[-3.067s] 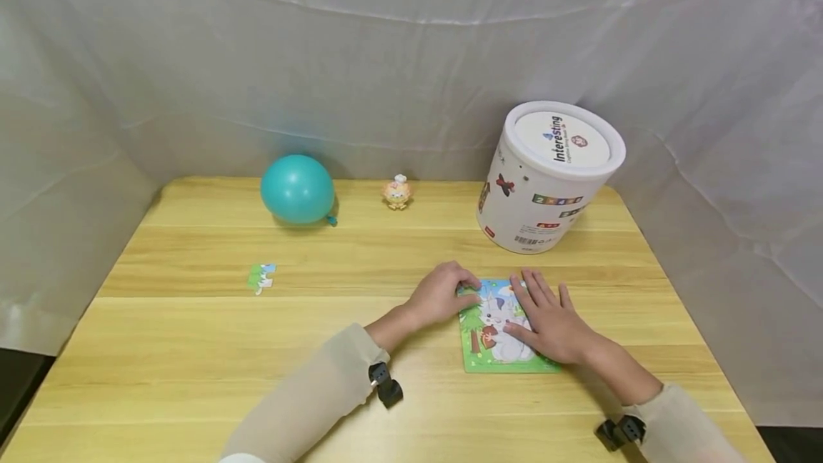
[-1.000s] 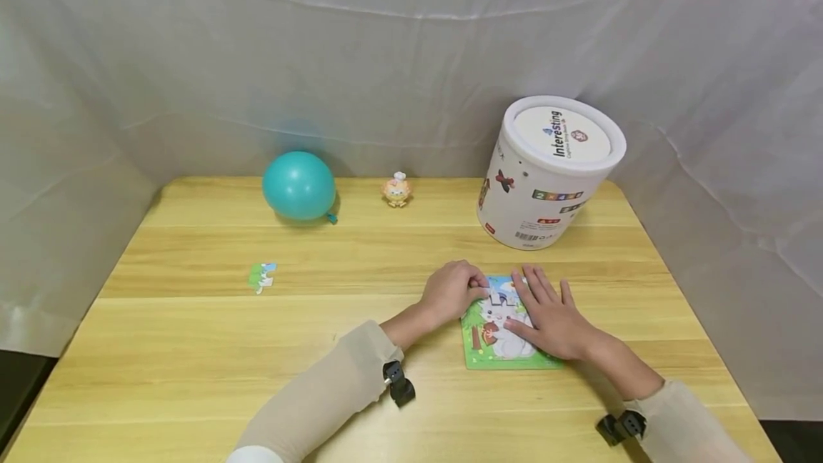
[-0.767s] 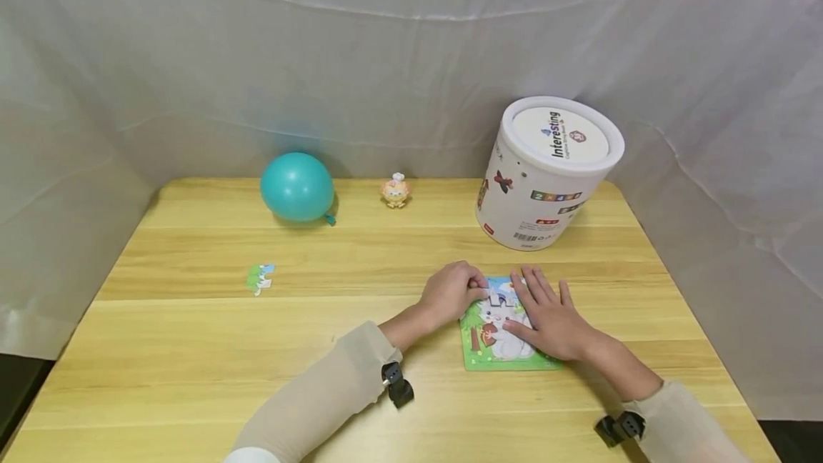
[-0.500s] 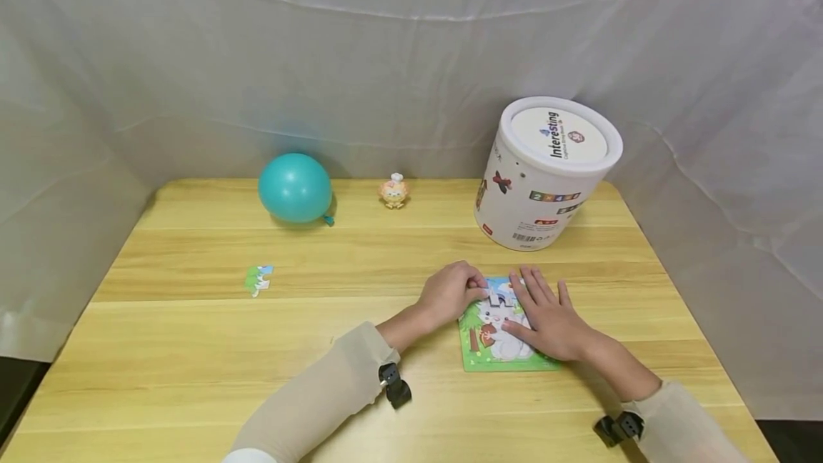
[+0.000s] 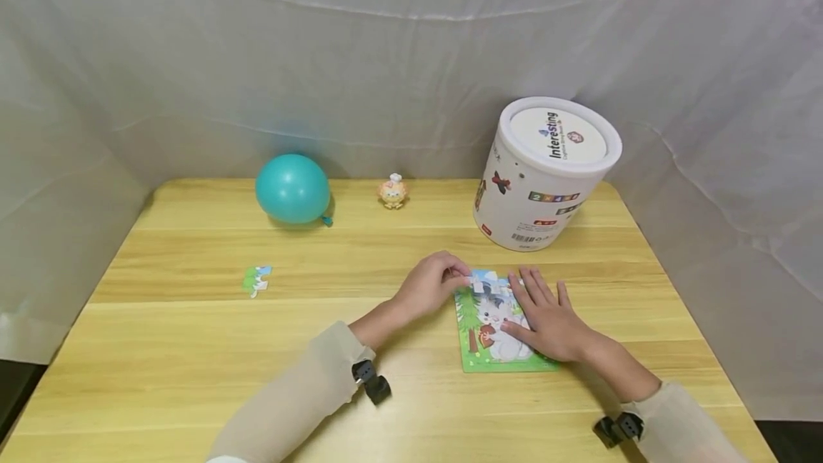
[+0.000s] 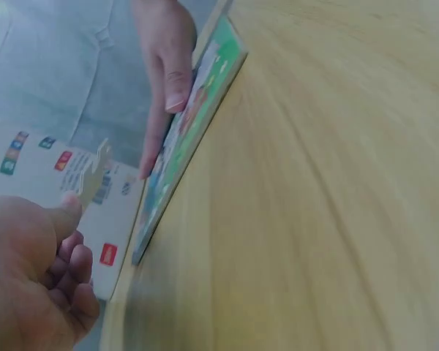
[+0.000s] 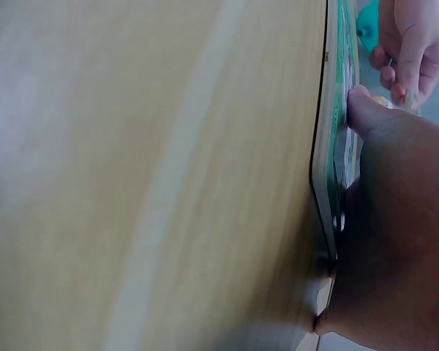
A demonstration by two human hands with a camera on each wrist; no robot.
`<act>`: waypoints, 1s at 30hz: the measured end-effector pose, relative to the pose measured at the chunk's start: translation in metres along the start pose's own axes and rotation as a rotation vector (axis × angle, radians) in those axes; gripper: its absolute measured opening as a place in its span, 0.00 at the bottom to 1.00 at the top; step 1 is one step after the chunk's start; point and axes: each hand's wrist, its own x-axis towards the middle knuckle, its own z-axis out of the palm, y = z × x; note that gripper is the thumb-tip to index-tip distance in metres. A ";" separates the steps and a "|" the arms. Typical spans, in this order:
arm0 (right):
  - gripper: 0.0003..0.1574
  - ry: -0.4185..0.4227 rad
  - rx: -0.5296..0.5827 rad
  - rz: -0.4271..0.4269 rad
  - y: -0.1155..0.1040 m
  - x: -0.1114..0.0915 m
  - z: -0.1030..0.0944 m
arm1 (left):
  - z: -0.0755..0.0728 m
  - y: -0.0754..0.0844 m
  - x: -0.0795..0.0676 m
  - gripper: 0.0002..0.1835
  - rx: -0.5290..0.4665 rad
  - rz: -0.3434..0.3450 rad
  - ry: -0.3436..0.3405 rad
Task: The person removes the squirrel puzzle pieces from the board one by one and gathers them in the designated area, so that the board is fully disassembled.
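And here we have the left hand (image 5: pixel 429 284), thumb and fingers pinching a jigsaw piece (image 6: pixel 94 174), held up off the board near its far left corner! Our right hand (image 5: pixel 556 325) grasps nothing: it lies flat, fingers spread, on the right side of the squirrel jigsaw puzzle (image 5: pixel 489 334). Out left on the wooden table (image 5: pixel 321 391) we spot a loose piece (image 5: pixel 256 281); beyond, a teal balloon (image 5: pixel 292 189), a chef-hatted figurine (image 5: pixel 393 193) and, behind the puzzle, the lidded white "Interesting" tub (image 5: pixel 514 209).
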 end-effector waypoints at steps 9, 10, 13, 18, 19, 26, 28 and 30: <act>0.57 -0.022 0.003 0.015 0.000 0.002 -0.001 | -0.031 -0.017 -0.018 0.06 -0.051 0.036 0.064; 0.57 -0.026 -0.001 0.021 0.000 0.002 0.000 | -0.034 -0.019 -0.020 0.06 -0.055 0.033 0.066; 0.57 -0.036 -0.009 0.033 -0.001 0.002 -0.001 | -0.044 -0.023 -0.028 0.06 -0.067 0.027 0.066; 0.57 -0.035 -0.017 0.033 -0.002 0.001 -0.002 | -0.062 -0.033 -0.041 0.06 -0.067 0.005 0.078; 0.57 -0.035 -0.018 0.032 -0.003 0.001 -0.002 | -0.066 -0.036 -0.044 0.05 -0.063 -0.001 0.085; 0.57 0.010 0.002 -0.004 0.000 0.000 0.001 | -0.094 -0.052 -0.065 0.04 -0.047 -0.067 0.127; 0.57 0.021 0.014 -0.012 0.003 0.000 0.003 | -0.103 -0.056 -0.072 0.04 -0.037 -0.078 0.136; 0.57 0.021 0.008 -0.006 0.004 0.000 0.004 | -0.112 -0.060 -0.078 0.05 -0.026 -0.082 0.141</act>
